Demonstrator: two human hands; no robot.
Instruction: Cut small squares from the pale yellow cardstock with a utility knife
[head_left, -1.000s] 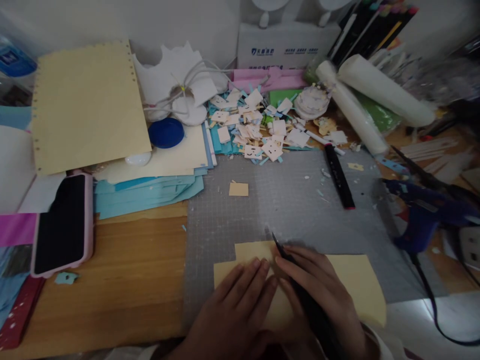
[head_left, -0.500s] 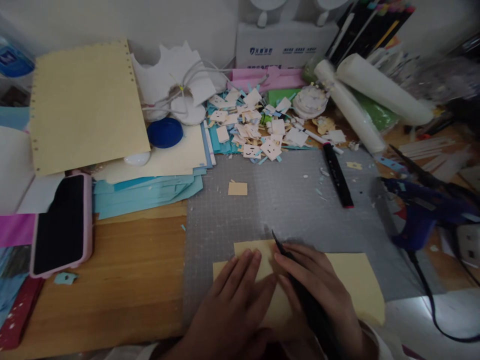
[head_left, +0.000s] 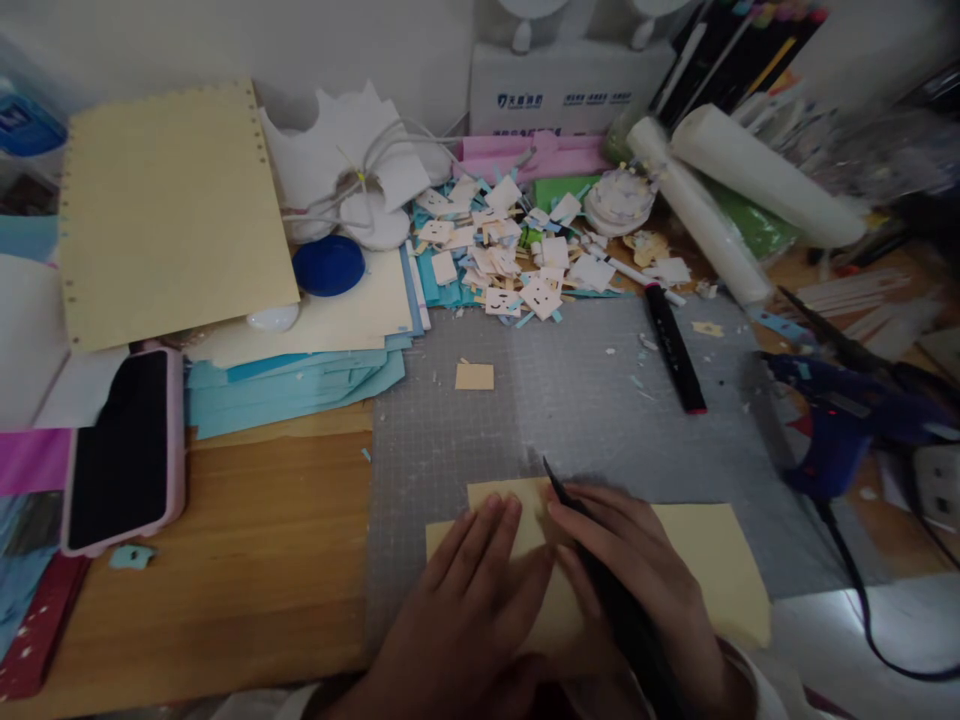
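Cut sheet (head_left: 716, 560): paper, matt. Mat (head_left: 577, 400): matt (scuffed-looking). Worktop (head_left: 277, 540): wood, slight sheen. Lid (head_left: 330, 266): plastic, smooth. Phone screen (head_left: 124, 460): smooth.

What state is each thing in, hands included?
Paper: lying on the mat, one edge stepped
Left hand: spread on the paper
Right hand: closed around the black tool
Black tool: held aslant, pointed tip showing
Glue gun: lying down, red light lit
Phone: face up, screen dark
Marker: lying down, looks capped
Small card: flat on the mat
Cut pieces: heaped loosely
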